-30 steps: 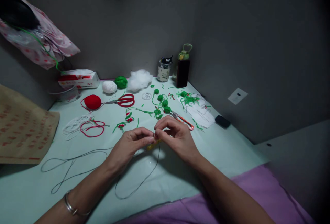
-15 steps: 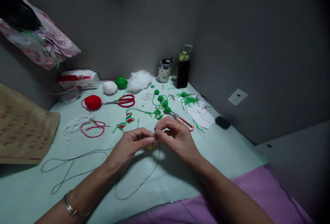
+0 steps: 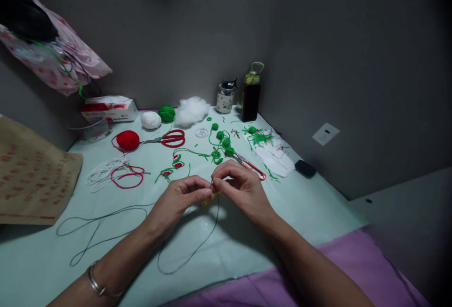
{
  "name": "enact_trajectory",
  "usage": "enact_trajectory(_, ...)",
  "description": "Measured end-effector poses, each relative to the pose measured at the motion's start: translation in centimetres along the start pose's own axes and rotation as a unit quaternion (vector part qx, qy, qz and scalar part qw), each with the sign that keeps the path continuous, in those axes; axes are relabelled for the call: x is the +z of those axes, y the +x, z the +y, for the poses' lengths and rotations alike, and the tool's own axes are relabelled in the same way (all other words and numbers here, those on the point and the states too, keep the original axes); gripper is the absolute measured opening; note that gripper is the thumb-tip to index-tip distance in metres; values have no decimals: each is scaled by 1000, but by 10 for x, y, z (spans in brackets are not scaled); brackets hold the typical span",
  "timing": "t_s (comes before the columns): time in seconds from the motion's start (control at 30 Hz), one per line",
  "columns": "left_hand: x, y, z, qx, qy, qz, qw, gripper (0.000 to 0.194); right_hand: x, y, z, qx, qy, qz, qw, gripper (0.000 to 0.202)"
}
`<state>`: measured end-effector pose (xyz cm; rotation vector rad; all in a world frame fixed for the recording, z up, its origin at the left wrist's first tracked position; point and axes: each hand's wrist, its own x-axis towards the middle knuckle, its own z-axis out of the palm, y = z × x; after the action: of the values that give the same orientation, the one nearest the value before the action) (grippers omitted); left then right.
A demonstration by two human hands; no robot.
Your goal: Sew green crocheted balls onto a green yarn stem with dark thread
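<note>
The bare left hand (image 3: 178, 201) and bare right hand (image 3: 243, 189), their fingertips pinched closed, hold a thin dark-grey thread (image 3: 217, 210) above the pale-green table (image 3: 307, 213), where its loop lies. Whether they also grip the small yellow object (image 3: 208, 200) beneath, I cannot tell.

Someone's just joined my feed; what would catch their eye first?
Probably the left hand and right hand at the centre, their fingertips close together, seemingly pinching a dark cord that loops below. Then the bright red yarn ball at the left, beside red-handled scissors. Fluffy white stuffing stands out near the table's back edge.
</note>
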<state>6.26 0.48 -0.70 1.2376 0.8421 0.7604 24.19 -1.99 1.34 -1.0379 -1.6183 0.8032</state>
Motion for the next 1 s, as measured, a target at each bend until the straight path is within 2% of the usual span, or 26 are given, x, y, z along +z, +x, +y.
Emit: enact_trajectory(1.0, -1, 0, -1, -9, -5, -8, 1000, 8, -1, 0, 2, 17, 8, -10, 1000, 15)
